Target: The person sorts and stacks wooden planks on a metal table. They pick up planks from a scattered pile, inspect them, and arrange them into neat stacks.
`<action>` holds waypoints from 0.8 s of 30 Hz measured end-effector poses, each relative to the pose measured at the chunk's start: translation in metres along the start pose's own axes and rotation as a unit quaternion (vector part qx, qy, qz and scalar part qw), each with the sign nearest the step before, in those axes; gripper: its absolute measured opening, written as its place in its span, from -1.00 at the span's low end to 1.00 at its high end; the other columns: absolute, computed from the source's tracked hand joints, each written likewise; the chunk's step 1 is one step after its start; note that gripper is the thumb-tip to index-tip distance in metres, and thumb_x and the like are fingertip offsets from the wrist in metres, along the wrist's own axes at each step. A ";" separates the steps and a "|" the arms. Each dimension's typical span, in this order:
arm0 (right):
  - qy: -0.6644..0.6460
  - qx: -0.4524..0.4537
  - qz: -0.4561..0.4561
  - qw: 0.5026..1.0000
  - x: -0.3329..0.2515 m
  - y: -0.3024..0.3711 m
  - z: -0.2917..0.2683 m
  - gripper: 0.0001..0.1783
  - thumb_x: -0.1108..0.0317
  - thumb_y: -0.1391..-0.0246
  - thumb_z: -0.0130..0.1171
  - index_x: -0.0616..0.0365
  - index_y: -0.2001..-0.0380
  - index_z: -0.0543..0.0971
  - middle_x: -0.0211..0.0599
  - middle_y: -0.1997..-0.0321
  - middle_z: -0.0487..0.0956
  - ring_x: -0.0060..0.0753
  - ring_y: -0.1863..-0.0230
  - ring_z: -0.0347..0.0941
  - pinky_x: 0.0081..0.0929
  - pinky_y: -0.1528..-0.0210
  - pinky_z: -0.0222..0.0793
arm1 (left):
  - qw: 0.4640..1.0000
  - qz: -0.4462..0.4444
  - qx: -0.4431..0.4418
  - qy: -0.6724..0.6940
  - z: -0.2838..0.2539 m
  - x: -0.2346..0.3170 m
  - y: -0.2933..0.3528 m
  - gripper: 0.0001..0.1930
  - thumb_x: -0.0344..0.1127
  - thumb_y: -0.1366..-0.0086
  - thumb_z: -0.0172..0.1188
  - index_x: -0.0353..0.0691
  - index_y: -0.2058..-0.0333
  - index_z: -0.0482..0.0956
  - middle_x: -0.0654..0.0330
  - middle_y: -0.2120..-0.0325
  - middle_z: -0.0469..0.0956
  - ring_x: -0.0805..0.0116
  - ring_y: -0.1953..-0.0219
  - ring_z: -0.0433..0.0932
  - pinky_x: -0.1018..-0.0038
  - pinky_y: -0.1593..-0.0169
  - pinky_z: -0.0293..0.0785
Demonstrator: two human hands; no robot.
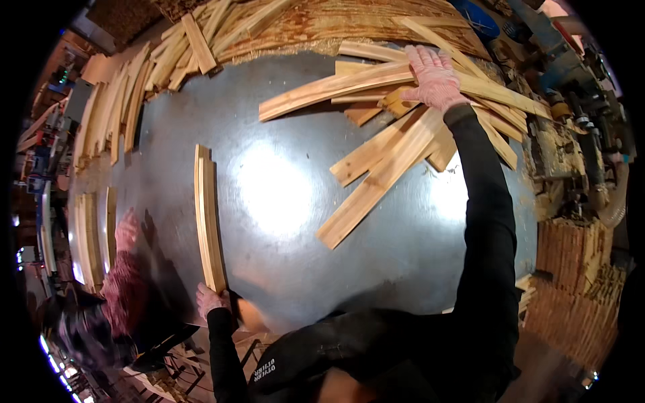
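Note:
My left hand (211, 300), in a pale glove, is closed round the near end of a pair of wooden strips (209, 221) lying side by side on the grey metal table (269, 282). Across the table, my right arm reaches out to a loose pile of wooden boards. There my gloved right hand (433, 79) lies with fingers stretched on a long wooden strip (336, 87). Under and beside it other boards (386, 185) fan out at angles. The palm hides part of the pile.
A co-worker's gloved hand (126, 232) is near upright strips (87, 232) at the table's left. More wood strips (168, 57) heap along the far left edge beside a large wooden sheet (356, 23). Stacked wood (574, 289) and machinery (581, 121) stand at the right.

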State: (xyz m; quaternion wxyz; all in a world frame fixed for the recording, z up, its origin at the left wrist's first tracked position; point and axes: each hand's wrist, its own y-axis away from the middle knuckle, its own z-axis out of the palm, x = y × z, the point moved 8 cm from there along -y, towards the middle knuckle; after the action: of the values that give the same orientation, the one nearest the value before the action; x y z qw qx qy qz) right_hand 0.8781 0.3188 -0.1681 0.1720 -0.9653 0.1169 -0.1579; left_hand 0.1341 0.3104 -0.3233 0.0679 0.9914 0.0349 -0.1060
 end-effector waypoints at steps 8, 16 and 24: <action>-0.307 -0.164 -0.068 0.935 -0.077 0.037 0.093 -0.62 -0.01 0.06 0.18 0.10 0.48 0.66 -0.05 0.43 0.62 -0.06 0.38 0.56 -0.18 0.32 0.45 | 0.685 0.071 -0.233 0.686 -0.043 0.284 0.083 -0.38 0.02 -0.33 0.17 -0.28 -0.19 0.29 0.00 -0.08 0.44 0.11 -0.06 0.50 0.23 -0.06 0.48; -0.332 0.100 0.381 0.857 0.031 0.190 -0.005 -0.10 0.04 -0.04 0.30 0.42 -0.26 0.20 0.27 -0.12 0.44 0.11 -0.19 0.36 -0.13 -0.26 0.25 | 0.349 0.003 -0.526 0.776 -0.009 0.413 0.110 -0.36 -0.01 -0.18 0.35 -0.17 -0.14 0.34 0.09 0.12 0.53 0.10 0.10 0.58 0.07 0.00 0.58; -0.461 -0.070 0.515 0.719 0.040 0.218 0.096 -0.08 -0.06 0.03 0.32 0.38 -0.20 0.22 0.20 0.04 0.56 0.20 0.04 0.51 -0.19 -0.06 0.40 | 0.698 0.149 -0.353 0.605 -0.037 0.409 0.106 -0.62 -0.38 -0.20 0.17 -0.37 -0.01 0.50 0.24 0.26 0.58 0.42 0.26 0.54 0.51 0.11 0.47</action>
State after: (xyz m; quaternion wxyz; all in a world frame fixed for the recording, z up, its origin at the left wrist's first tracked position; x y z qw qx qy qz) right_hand 0.9103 0.1369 -0.3234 0.1915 -0.7190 0.5127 0.4283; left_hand 0.5490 0.2337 -0.3616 0.3917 0.7377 -0.0453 0.5481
